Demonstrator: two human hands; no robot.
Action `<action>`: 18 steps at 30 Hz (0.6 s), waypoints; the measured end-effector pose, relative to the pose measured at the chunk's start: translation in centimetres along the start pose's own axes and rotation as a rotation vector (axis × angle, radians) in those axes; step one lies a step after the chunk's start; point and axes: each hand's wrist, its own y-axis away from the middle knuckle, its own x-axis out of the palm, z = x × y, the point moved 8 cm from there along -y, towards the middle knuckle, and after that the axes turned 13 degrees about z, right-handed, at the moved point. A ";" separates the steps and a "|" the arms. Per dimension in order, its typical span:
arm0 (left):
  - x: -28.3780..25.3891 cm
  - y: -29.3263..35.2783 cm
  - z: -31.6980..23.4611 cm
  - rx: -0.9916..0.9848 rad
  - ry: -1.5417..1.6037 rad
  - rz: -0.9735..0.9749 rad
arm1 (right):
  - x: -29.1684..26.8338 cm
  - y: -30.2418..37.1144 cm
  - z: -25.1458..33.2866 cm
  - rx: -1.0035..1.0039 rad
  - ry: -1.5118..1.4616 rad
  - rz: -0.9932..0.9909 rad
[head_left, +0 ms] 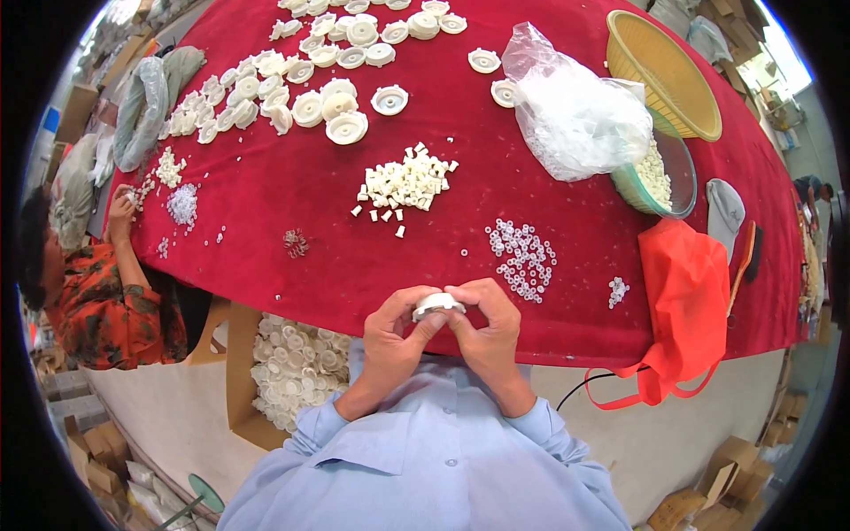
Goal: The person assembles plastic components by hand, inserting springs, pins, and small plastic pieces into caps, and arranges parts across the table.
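Note:
Close to the table's near edge, my left hand (pixel 396 334) and my right hand (pixel 485 332) meet around one round white plastic part (pixel 438 304). Fingers and thumbs of both hands press on its rim. Beyond them lies a heap of small cream plastic pieces (pixel 406 182). To the right of my hands, many small clear rings (pixel 522 261) are scattered. A small cluster of tiny brownish pieces (pixel 296 243) lies to the left, too small to make out. Many more round white parts (pixel 345 127) spread over the far side.
A red cloth (pixel 292 177) covers the table. At right are a clear plastic bag (pixel 575 111), a yellow basket (pixel 662 66), a green bowl (pixel 682 181), an orange bag (pixel 686 283) and a brush (pixel 752 252). Below stands a carton (pixel 241 380) of white parts. A co-worker (pixel 106 301) sits left.

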 end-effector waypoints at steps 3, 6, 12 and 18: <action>-1.2 0.1 0.3 0.017 -0.010 -0.006 | 0.0 -0.4 1.2 -0.025 0.047 0.065; -2.9 0.3 0.4 0.057 -0.025 -0.062 | 0.2 -1.5 0.0 0.175 -0.319 0.385; -3.2 -0.2 -0.2 0.037 0.072 -0.033 | -3.5 -6.0 -1.4 -0.032 0.506 0.076; -4.2 0.4 1.3 -0.037 0.065 -0.003 | -1.2 -6.1 -1.0 -0.215 0.825 0.207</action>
